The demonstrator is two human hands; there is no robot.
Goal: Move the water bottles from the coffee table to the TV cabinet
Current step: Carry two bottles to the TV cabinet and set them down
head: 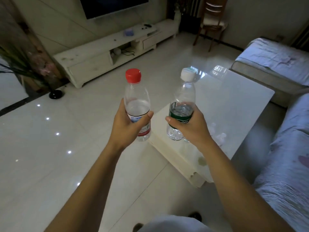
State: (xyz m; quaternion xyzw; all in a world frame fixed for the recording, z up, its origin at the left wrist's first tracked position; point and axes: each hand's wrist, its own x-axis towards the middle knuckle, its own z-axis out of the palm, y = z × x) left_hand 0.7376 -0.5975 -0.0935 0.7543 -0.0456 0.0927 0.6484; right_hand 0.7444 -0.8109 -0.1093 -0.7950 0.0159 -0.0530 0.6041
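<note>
A person is standing on a glossy tiled floor, holding two clear plastic water bottles upright at chest height. The left hand (129, 122) is wrapping around the middle of the red-capped bottle with the white and red label (137, 104), thumb crossing the label. The right hand (187, 125) is clamping the dark green label band of the white-capped bottle (183, 106), fingers curling behind it. Both bottles are hanging in the air, the red-capped one over the floor just off the near left corner of the white glass-topped coffee table (234, 101), the other above that corner. The long white TV cabinet (93, 52) is standing well apart against the far wall, its top carrying a small blue box (128, 33) and a few dark items.

Each bottle looks only partly filled, so both are likely to be light, with water sloshing as they travel. The thin walls are probably giving under a firm squeeze and the smooth plastic may be slippery, so the labelled waist looks like the surest place to grip. Set-down looks to need a bare stretch near the cabinet's left end.
</note>
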